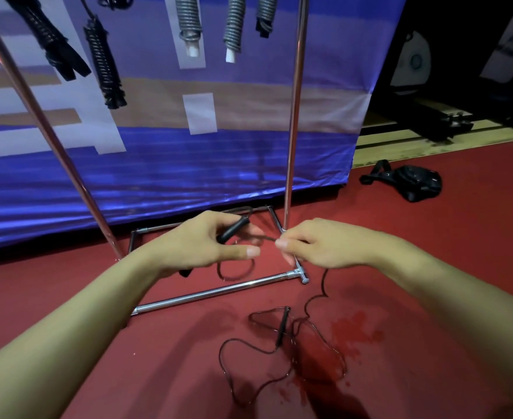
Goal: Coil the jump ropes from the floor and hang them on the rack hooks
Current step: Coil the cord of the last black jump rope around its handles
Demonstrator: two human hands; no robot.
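Just above the red floor (430, 267), the left hand (200, 246) curls its fingers round a black jump-rope handle (232, 229), while the right hand (318, 246) pinches the thin cord (265, 237); its other handle (282, 326) lies below, before the chrome rack (294, 116).
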